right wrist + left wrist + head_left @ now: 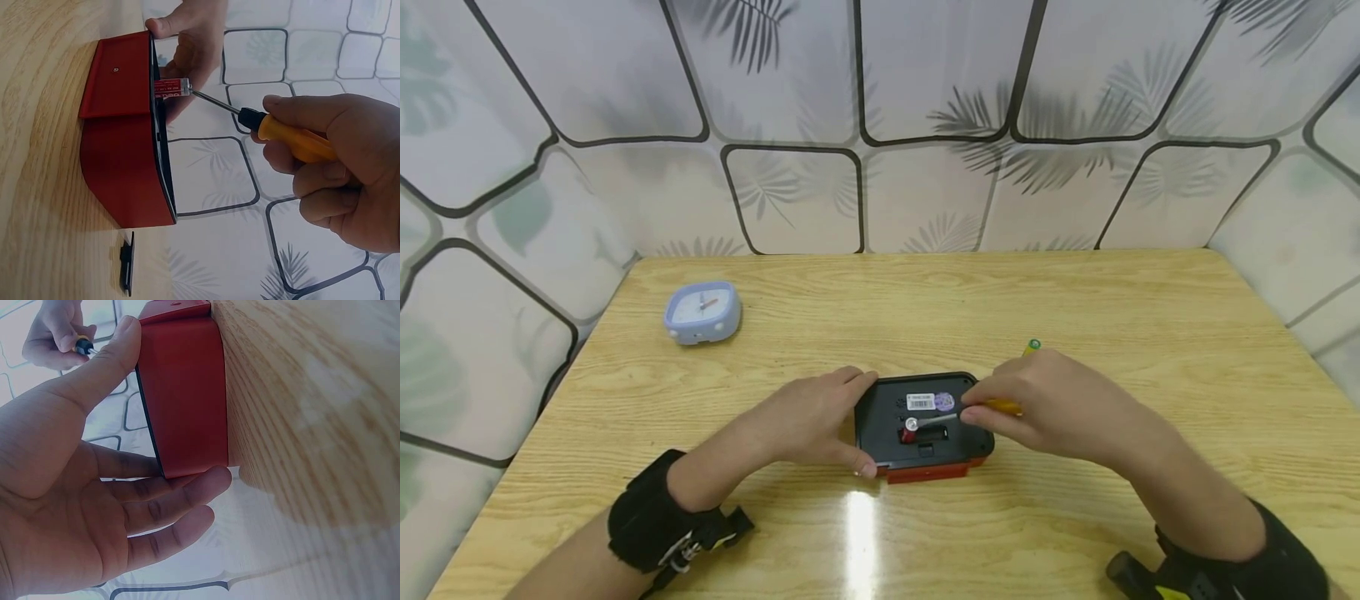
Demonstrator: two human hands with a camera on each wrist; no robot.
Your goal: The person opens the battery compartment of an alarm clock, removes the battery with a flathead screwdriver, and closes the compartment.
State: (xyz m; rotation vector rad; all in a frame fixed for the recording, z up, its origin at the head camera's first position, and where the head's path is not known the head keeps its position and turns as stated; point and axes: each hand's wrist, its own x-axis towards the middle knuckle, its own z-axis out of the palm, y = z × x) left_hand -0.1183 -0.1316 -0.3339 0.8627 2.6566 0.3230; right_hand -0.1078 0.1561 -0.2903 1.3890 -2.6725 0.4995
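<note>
A red box-shaped device (184, 400) lies with its black back panel (880, 417) facing up. My left hand (820, 421) grips its left end, thumb at the near edge and fingers at the far side. Out of the slot in the panel sticks a red battery (170, 87), tilted up at one end. My right hand (1052, 408) holds a screwdriver (297, 139) by its yellow handle. The metal tip is right at the battery's raised end. In the head view the right fingers cover part of the handle.
At the back left of the wooden table (1112, 308) stands a light blue clock (703, 312). A yellow-green cylinder end (1033, 344) peeks out behind the right hand. A small black cover (127, 264) lies on the table beside the device. Patterned curtain (925, 192) closes off the back.
</note>
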